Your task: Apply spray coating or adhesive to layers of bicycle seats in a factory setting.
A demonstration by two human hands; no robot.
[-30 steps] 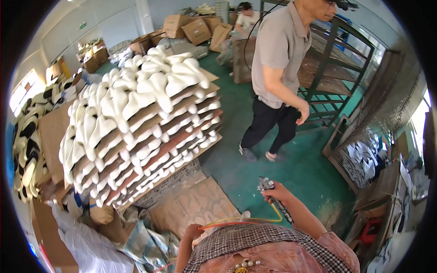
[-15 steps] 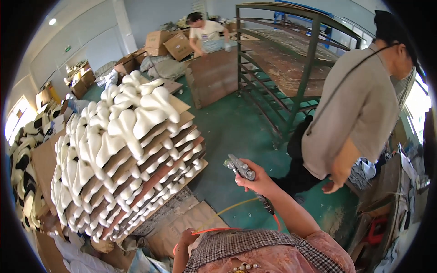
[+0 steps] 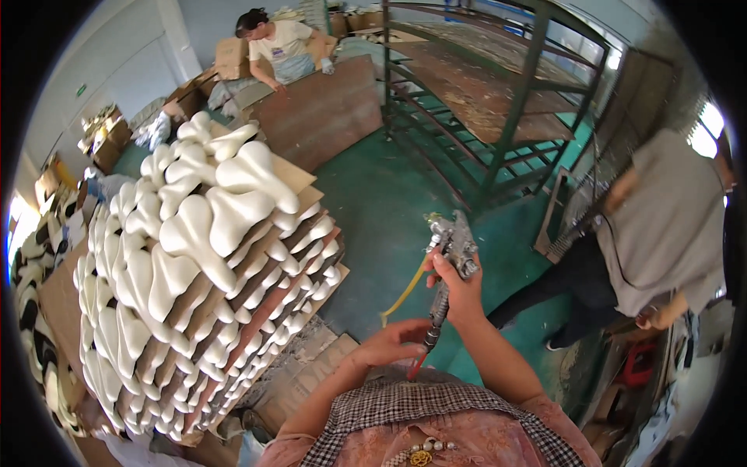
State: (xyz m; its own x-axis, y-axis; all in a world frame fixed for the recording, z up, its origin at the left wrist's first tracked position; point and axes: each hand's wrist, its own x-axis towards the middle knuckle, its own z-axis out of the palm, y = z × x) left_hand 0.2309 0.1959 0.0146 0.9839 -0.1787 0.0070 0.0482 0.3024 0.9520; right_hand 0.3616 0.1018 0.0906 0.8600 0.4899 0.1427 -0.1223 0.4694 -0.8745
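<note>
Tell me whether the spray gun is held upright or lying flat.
Upright: the right hand grips the spray gun with its head up and hose end down.

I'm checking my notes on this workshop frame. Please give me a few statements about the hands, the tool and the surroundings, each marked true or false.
1. The right hand grips a metal spray gun. True.
2. The left hand rests on the stack of white pieces. False: it is by the hose fitting under the gun.
3. The stacked white pieces lie in layers on boards. True.
4. The floor is red. False: it is green.
5. A metal rack stands beyond the gun. True.
</note>
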